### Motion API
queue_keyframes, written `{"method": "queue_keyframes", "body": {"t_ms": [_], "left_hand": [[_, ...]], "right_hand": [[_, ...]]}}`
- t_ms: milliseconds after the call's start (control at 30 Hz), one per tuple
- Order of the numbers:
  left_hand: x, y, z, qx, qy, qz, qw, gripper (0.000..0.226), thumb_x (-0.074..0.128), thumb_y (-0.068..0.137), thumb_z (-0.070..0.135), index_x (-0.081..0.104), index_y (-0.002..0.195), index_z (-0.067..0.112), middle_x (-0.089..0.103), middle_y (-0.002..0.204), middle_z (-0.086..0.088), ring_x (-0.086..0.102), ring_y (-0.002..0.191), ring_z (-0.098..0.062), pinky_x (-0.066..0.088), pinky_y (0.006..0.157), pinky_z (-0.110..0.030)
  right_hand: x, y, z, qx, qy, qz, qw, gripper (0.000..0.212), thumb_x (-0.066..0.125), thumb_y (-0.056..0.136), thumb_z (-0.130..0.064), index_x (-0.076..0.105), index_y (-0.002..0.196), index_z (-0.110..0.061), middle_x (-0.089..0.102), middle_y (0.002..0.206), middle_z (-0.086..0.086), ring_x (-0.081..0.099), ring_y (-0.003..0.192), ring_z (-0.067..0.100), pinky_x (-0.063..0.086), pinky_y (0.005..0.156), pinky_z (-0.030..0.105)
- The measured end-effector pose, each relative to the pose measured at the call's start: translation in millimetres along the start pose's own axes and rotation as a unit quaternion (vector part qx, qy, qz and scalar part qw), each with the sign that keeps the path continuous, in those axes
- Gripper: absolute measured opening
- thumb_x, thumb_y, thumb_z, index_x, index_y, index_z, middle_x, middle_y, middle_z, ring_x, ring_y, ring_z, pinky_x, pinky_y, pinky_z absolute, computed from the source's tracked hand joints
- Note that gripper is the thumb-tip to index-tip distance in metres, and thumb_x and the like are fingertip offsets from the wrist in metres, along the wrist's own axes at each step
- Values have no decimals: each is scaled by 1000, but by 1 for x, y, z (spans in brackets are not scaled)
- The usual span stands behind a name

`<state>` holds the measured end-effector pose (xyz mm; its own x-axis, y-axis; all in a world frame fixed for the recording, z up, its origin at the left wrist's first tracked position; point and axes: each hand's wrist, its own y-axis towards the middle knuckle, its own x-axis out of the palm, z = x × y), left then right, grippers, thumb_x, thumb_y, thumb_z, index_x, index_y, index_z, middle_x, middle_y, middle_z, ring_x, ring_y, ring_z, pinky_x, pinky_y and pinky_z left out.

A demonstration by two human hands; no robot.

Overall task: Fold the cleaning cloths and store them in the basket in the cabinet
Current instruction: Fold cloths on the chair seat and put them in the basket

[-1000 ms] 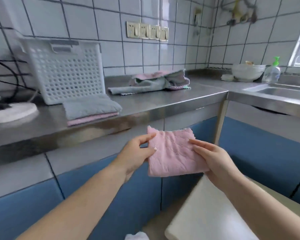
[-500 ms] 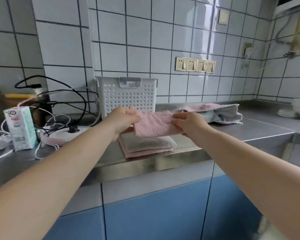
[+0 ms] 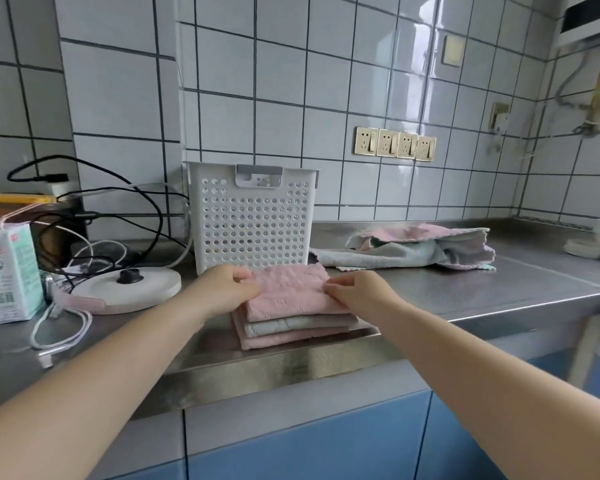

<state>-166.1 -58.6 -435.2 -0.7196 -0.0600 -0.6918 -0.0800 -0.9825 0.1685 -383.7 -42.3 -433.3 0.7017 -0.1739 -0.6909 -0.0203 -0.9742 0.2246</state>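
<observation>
A folded pink microfibre cleaning cloth (image 3: 288, 289) lies on top of a small stack just in front of the white perforated plastic basket (image 3: 253, 216), its long axis running left to right along the counter's front edge, folded edge toward the person. Under it sit a folded grey-green cloth (image 3: 298, 323) and another folded pink cloth (image 3: 291, 336) at the bottom, both lined up the same way.

The left hand (image 3: 227, 289) pinches the top cloth's left end, thumb and fingers closed on the fabric. The right hand (image 3: 357, 289) grips the right end the same way, fingers curled narrow over the edge. Whether the cloth's full weight rests on the stack I cannot tell.

The basket stands upright on the brushed stainless steel counter (image 3: 465, 292), its back close to the white tiled wall (image 3: 291, 81). To the right of the basket lies a loose heap of unfolded pink and grey cloths (image 3: 416, 247). To the basket's left sit a round white kettle base (image 3: 132, 285), tangled black and white cables (image 3: 94, 216) and a white and green carton (image 3: 9, 275). Above and right of the basket, a row of four gold-framed wall sockets (image 3: 395, 144) is set in the tiles. Below the counter run blue cabinet fronts (image 3: 309, 445).
</observation>
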Motion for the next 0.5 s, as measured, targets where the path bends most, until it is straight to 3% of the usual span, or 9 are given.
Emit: {"method": "queue_keyframes", "body": {"t_ms": [67,167,267,333,367,433,500], "left_hand": [[-6,4,9,30,88,44,995,49,54,89,25,45,137,18,36,145,-3,35,133,-19,28,107,-28],[-6,9,35,135,130,56,981,52,37,96,15,27,147,12,17,157,-3,13,145,-13,8,115,-24],[8,14,53,153,154,-10,976,48,31,97,11,30,145,11,25,155,-7,25,141,-19,20,114,-30],[20,16,52,121,171,-70,975,35,31,95,11,47,125,17,45,142,-10,46,125,-26,36,103,-36],[25,16,48,115,187,-91,971,34,31,95,12,48,123,20,48,140,-9,47,122,-26,36,103,-37],[31,15,38,100,218,-115,964,46,27,98,18,33,144,20,32,152,-6,32,137,-23,21,115,-37],[33,12,30,89,244,-114,959,50,20,101,24,14,151,18,10,159,-5,11,146,-20,7,119,-34]], "right_hand": [[-5,4,-4,-13,-7,12,1000,31,50,95,-34,68,111,-14,70,105,10,60,87,20,38,71,25],[-7,16,-18,-42,-39,-1,998,35,40,98,-28,62,120,-12,68,103,8,56,78,19,39,69,27],[1,22,-36,-68,-70,-61,993,39,40,97,-22,51,133,-26,58,129,3,58,109,21,43,91,28],[11,21,-40,-93,-130,-116,980,40,37,97,-20,50,135,-25,53,135,4,51,116,21,39,87,24],[17,19,-39,-98,-157,-147,972,40,35,98,-18,49,135,-23,51,136,6,48,115,21,39,83,24],[26,18,-32,-98,-184,-178,962,42,30,99,-19,43,139,-22,42,145,5,39,127,22,35,99,26],[27,17,-27,-90,-184,-187,961,43,28,101,-23,36,144,-21,28,154,1,25,140,22,19,114,28]]}}
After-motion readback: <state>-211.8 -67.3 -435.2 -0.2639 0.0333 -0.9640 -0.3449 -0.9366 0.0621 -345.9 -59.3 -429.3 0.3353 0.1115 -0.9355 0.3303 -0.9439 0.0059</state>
